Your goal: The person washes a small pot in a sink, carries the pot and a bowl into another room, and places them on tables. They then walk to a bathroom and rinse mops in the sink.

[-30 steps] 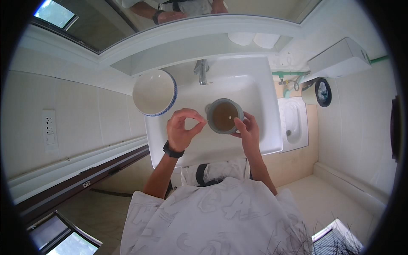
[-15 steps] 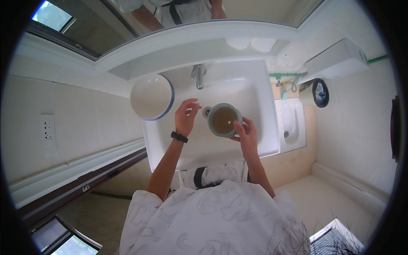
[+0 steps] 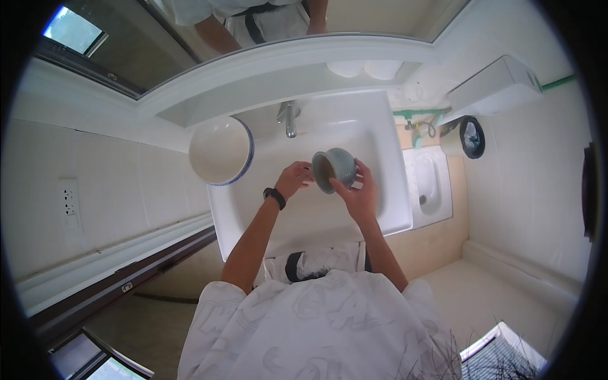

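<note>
My right hand is closed on a small grey-blue ceramic pot, thumb near the rim and fingers around its far side. The pot is tilted over the white sink, with its mouth turned left and brownish inside. Just left of that mouth is my left hand, its fingers loosely bent and apart, the tips close to the rim. A black band circles the left wrist. Behind the hands stands a chrome faucet. The drain is hidden in this view.
A large white bowl with a blue rim sits at the sink's left edge. Above the back of the sink runs a white ledge under a mirror. To the right are a squat toilet and a black-lined bin.
The pot has tipped from nearly upright to leaning left, its mouth now facing my left hand. My left hand has moved right and slightly down, closer to the rim.
</note>
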Demonstrator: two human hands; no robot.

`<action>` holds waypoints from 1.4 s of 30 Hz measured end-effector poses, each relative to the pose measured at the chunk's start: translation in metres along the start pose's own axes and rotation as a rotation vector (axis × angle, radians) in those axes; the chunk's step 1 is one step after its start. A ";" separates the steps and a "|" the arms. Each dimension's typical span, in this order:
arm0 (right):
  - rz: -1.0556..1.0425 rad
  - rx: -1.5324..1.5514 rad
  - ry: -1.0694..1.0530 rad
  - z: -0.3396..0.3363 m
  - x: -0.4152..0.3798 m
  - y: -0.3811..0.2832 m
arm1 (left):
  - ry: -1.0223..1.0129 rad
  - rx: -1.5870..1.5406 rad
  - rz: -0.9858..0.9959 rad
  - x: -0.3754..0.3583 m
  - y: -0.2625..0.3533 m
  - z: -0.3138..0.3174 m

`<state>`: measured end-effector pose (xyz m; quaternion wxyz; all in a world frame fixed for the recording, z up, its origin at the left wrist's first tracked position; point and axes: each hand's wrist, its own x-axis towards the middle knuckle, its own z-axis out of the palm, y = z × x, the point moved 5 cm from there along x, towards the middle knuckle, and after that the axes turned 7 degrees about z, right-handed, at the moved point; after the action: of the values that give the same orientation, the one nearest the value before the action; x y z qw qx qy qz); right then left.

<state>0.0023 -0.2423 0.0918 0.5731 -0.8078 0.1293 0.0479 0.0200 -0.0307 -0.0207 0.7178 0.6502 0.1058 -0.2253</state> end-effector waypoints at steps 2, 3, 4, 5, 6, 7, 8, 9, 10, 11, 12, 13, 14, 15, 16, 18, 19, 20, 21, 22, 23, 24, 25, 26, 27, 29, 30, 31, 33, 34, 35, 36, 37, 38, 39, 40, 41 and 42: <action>-0.085 -0.054 0.008 -0.001 0.000 -0.007 | -0.018 -0.072 -0.028 -0.007 -0.007 0.007; -0.191 -0.162 0.020 -0.002 -0.001 -0.019 | -0.016 -0.076 -0.027 -0.009 -0.004 0.008; -0.297 -0.270 0.031 -0.001 -0.004 -0.027 | -0.018 -0.053 -0.028 -0.012 -0.002 0.010; -0.301 -0.272 0.028 -0.001 -0.003 -0.027 | -0.018 -0.031 -0.029 -0.013 0.001 0.011; -0.349 -0.292 0.018 -0.001 -0.003 -0.029 | -0.015 -0.034 -0.026 -0.014 0.001 0.011; -0.398 -0.311 0.007 0.000 -0.004 -0.032 | -0.018 -0.060 -0.008 -0.015 0.002 0.012; -0.401 -0.312 0.003 0.000 -0.005 -0.033 | -0.020 -0.085 0.010 -0.016 0.003 0.012; -0.318 -0.222 -0.031 -0.001 -0.006 -0.033 | -0.015 -0.088 0.012 -0.017 0.005 0.013; -0.233 -0.132 -0.064 -0.001 -0.006 -0.032 | -0.030 -0.120 0.025 -0.018 0.008 0.014; -0.235 -0.133 -0.067 0.000 -0.006 -0.030 | -0.045 -0.152 0.036 -0.020 0.010 0.015; -0.170 -0.033 -0.074 -0.001 -0.004 -0.026 | -0.043 -0.154 0.037 -0.023 0.013 0.015; -0.104 0.068 -0.079 -0.001 -0.003 -0.021 | -0.087 -0.269 0.053 -0.026 0.017 0.018; -0.103 0.066 -0.079 -0.002 -0.004 -0.020 | -0.133 -0.383 0.068 -0.030 0.021 0.022; -0.095 0.085 -0.077 -0.003 -0.005 -0.023 | -0.135 -0.383 0.068 -0.030 0.023 0.024; -0.087 0.103 -0.075 -0.004 -0.005 -0.026 | -0.110 -0.281 0.134 -0.031 0.026 0.027; -0.104 0.109 -0.076 -0.005 -0.008 -0.029 | -0.084 -0.178 0.201 -0.031 0.027 0.026; -0.122 0.116 -0.078 -0.005 -0.009 -0.030 | -0.094 -0.179 0.317 -0.030 0.029 0.024; -0.124 0.115 -0.079 -0.005 -0.011 -0.031 | -0.104 -0.180 0.432 -0.031 0.031 0.022; -0.139 0.129 -0.071 -0.005 -0.012 -0.031 | -0.104 -0.181 0.434 -0.034 0.038 0.021; -0.154 0.144 -0.062 -0.006 -0.012 -0.032 | -0.029 -0.213 0.413 -0.035 0.043 0.017; -0.154 0.143 -0.061 -0.006 -0.012 -0.029 | 0.045 -0.244 0.391 -0.038 0.048 0.012; -0.104 0.269 -0.045 -0.007 -0.011 -0.024 | 0.045 -0.244 0.391 -0.041 0.052 0.012; -0.054 0.396 -0.030 -0.008 -0.010 -0.019 | 0.042 -0.274 0.378 -0.045 0.056 0.011; -0.054 0.396 -0.031 -0.010 -0.009 -0.017 | 0.040 -0.303 0.365 -0.048 0.059 0.011; -0.061 0.422 -0.041 -0.013 -0.008 -0.018 | 0.043 -0.303 0.365 -0.051 0.060 0.009; -0.067 0.449 -0.049 -0.014 -0.009 -0.021 | 0.018 -0.339 0.371 -0.054 0.062 0.009; -0.064 0.467 -0.054 -0.015 -0.009 -0.023 | 0.018 -0.339 0.371 -0.055 0.063 0.009; -0.061 0.484 -0.058 -0.017 -0.010 -0.025 | -0.001 -0.355 0.388 -0.057 0.065 0.009; -0.070 0.485 -0.062 -0.018 -0.011 -0.028 | -0.022 -0.370 0.405 -0.057 0.067 0.011; -0.079 0.488 -0.068 -0.019 -0.012 -0.029 | -0.036 -0.351 0.454 -0.057 0.069 0.011; -0.079 0.487 -0.067 -0.019 -0.012 -0.027 | -0.050 -0.332 0.503 -0.058 0.072 0.012; -0.080 0.507 -0.065 -0.019 -0.011 -0.024 | -0.050 -0.333 0.504 -0.058 0.074 0.013; -0.081 0.528 -0.064 -0.018 -0.010 -0.022 | -0.036 -0.281 0.508 -0.059 0.077 0.014; -0.081 0.528 -0.065 -0.018 -0.011 -0.021 | -0.022 -0.229 0.512 -0.059 0.080 0.014; -0.066 0.525 -0.054 -0.019 -0.012 -0.022 | -0.022 -0.228 0.513 -0.059 0.080 0.014; -0.050 0.522 -0.044 -0.019 -0.013 -0.022 | -0.012 -0.204 0.516 -0.059 0.080 0.014; -0.051 0.523 -0.044 -0.020 -0.013 -0.021 | -0.002 -0.180 0.519 -0.058 0.080 0.013; -0.034 0.523 -0.039 -0.020 -0.013 -0.019 | -0.002 -0.179 0.519 -0.058 0.079 0.012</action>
<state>-0.0069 -0.2533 0.1193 0.7654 -0.6333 0.1124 0.0190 0.0042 -0.0275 0.0764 0.8063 0.5893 -0.0454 -0.0241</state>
